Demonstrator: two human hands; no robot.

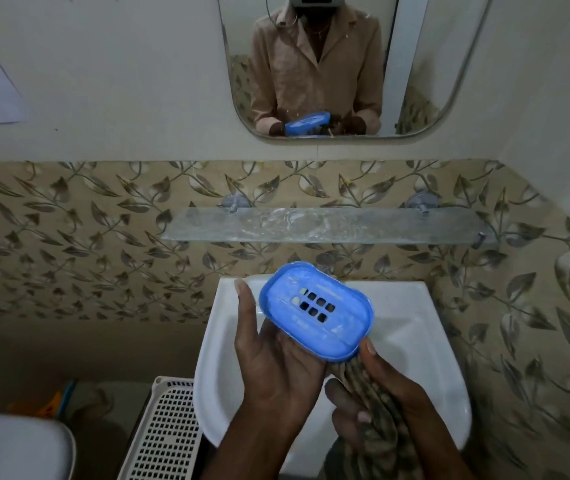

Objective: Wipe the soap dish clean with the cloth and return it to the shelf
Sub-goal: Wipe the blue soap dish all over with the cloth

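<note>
soap dish (314, 310), hollow up, long axis slanting far-left to near-right; your left hand (273, 355) cradles it, right hand (377, 393) grips the cloth (373, 403).

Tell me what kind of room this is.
A small bathroom, most likely at home: a white basin under a wall mirror, a glass shelf on leaf-patterned tiles, and what looks like a toilet at lower left.

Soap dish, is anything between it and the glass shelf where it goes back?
Nothing visible. The soap dish is held over the sink, below the glass shelf, whose top looks bare apart from smears.
</note>
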